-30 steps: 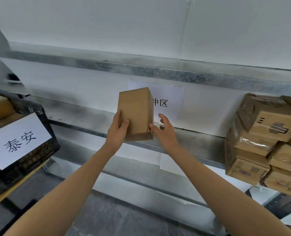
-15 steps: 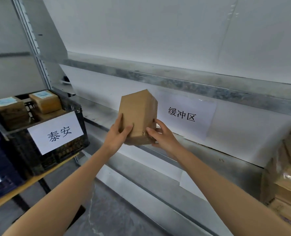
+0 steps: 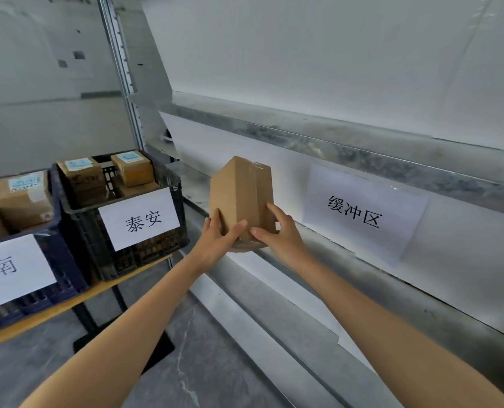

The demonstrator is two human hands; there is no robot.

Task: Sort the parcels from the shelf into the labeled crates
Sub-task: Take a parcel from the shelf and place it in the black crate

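Cardboard-brown, the parcel (image 3: 242, 195) is upright in the air, clasped low down between both hands. The left hand (image 3: 215, 245) wraps its left side, thumb across the front. The right hand (image 3: 283, 234) curls round its right edge. The parcel hangs just before the metal shelf (image 3: 362, 269), right of the black crate (image 3: 83, 228) labelled 泰安.

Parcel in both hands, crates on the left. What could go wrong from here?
1. The left hand and right hand grip only the lower end of the upright parcel; swung left, it could tip out.
2. No address label shows on its visible faces, so choosing between the black crate and the blue crate could go wrong.
3. Boxes in the black crate already stand above its rim; one more on top might slide off.
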